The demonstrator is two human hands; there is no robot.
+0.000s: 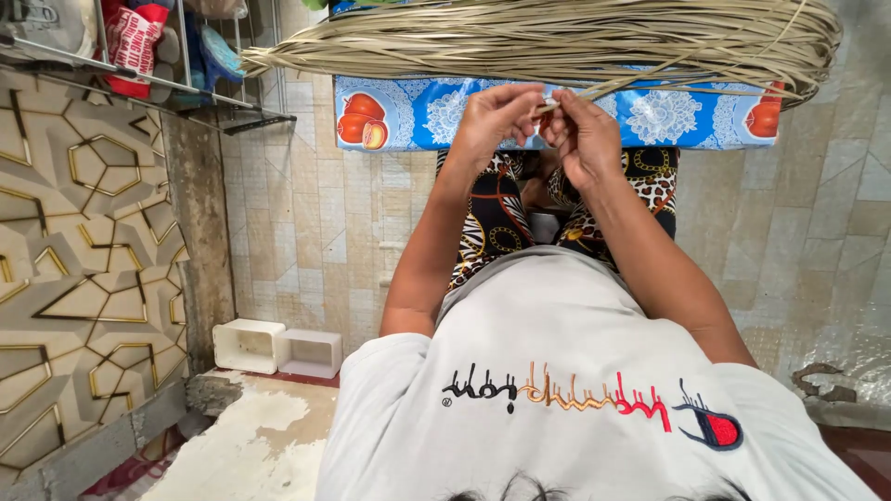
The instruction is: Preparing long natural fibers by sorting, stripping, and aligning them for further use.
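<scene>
Two hands [543, 125], one strip [594, 93], two boxes [277, 350]

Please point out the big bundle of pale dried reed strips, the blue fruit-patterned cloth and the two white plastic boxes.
bundle of pale dried reed strips [557, 37], head view, middle of the bundle.
blue fruit-patterned cloth [418, 116], head view, front face.
white plastic boxes [249, 345], head view, left box.

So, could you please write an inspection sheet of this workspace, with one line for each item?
Surface: table with blue fruit-patterned cloth.
Job's things: bundle of pale reed strips lying across the table; one thin strip pinched between both hands.
Clutter: two white plastic boxes on the floor by the wall.
Grippers: left hand and right hand close together, fingers shut on the strip.
Cables: nothing seen.
Surroundings: tiled floor, patterned wall panel, wire rack with packets.
</scene>
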